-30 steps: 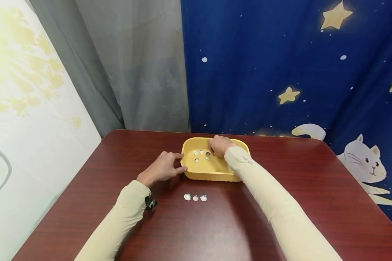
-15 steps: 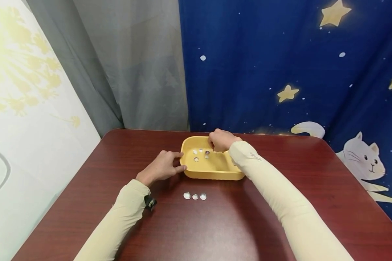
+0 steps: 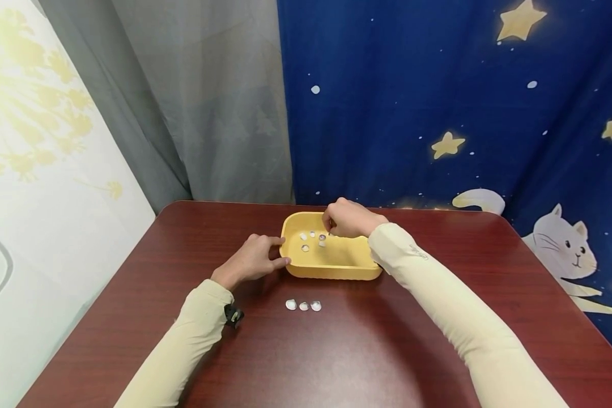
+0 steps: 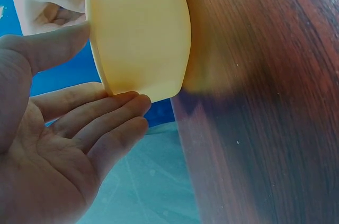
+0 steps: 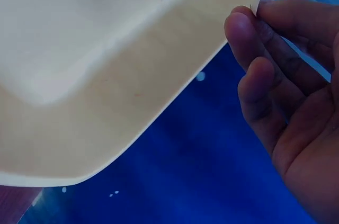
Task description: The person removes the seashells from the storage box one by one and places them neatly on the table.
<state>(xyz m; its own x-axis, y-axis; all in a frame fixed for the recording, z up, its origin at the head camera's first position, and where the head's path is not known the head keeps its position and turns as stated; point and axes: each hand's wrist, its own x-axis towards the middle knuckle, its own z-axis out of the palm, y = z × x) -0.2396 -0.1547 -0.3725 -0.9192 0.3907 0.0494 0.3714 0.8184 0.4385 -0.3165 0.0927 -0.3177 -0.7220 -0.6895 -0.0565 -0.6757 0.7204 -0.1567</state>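
A yellow plastic basin (image 3: 335, 272) stands on the table with several small shells (image 3: 305, 248) in its left part. My left hand (image 3: 252, 258) rests against the basin's left end, thumb and fingers fairly straight along its rim and outer wall. Over the basin's far side, my right hand (image 3: 351, 217) pinches a small white shell (image 5: 259, 2) between thumb and fingertips, seen nearly edge-on in the right wrist view. In front of the basin, three shells lie in a short row on the table: a left one (image 3: 291, 305), a middle one (image 3: 304, 306) and a right one (image 3: 315, 306).
The dark red-brown wooden table (image 3: 438, 260) reaches back to a grey curtain (image 3: 229, 113) and a blue star-patterned curtain (image 3: 367, 113). A white patterned panel (image 3: 56, 238) stands along the left side. A black band (image 3: 233, 315) sits on the left wrist.
My right hand has risen from inside the basin toward its far rim, with a shell now visible at its fingertips. The left hand stays at the basin's left end.
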